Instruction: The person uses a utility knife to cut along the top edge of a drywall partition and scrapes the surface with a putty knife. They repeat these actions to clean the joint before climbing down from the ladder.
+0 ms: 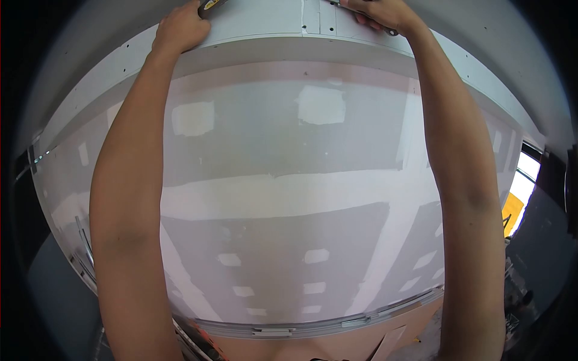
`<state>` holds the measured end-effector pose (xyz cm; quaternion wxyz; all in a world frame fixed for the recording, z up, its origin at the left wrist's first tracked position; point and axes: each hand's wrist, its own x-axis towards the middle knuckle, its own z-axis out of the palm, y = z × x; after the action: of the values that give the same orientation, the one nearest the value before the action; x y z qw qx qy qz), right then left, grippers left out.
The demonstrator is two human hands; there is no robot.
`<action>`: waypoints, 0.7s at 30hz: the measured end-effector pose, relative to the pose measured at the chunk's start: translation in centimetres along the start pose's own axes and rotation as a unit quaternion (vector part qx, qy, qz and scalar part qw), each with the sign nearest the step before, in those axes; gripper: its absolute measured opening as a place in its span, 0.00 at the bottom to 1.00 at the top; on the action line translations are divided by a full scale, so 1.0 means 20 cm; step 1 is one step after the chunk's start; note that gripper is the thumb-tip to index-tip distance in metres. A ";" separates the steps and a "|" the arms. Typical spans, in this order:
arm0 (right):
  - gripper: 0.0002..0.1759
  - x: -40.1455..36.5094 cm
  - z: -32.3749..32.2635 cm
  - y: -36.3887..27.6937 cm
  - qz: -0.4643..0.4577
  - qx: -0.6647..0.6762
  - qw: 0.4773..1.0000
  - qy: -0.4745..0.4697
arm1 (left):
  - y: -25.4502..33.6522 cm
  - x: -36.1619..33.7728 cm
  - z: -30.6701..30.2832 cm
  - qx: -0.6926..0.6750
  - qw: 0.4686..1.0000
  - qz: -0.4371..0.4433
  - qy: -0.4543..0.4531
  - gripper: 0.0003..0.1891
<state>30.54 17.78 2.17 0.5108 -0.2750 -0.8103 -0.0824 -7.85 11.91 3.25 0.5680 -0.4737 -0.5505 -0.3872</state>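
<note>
Both my arms reach up to a white drywall bulkhead at the top of the view. At its left part, my left hand is closed around a black object with a yellow label, mostly cut off by the frame edge. My right hand is closed on a slim-handled tool; its rounded end sticks out below the palm, and its other end points left toward a seam in the board. Dark screw heads dot the board near that seam.
Behind my arms stands a drywall wall with pale patches and bands of compound. Metal profiles lie along its foot. A bright opening with a yellow shape shows at the right. Board offcuts and long strips lie below.
</note>
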 end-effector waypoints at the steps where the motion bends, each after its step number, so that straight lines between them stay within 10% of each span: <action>1: 0.21 0.00 0.00 -0.01 -0.005 0.004 1.000 -0.009 | 0.01 0.00 -0.02 0.011 0.999 0.000 -0.039 0.24; 21: 0.21 0.03 0.00 0.01 -0.015 -0.029 0.999 -0.020 | -0.03 0.02 0.03 0.007 1.000 -0.019 -0.015 0.30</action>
<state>30.41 18.15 2.55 0.4853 -0.2791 -0.8216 -0.1081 -8.63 12.44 3.61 0.5554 -0.4649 -0.5704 -0.3874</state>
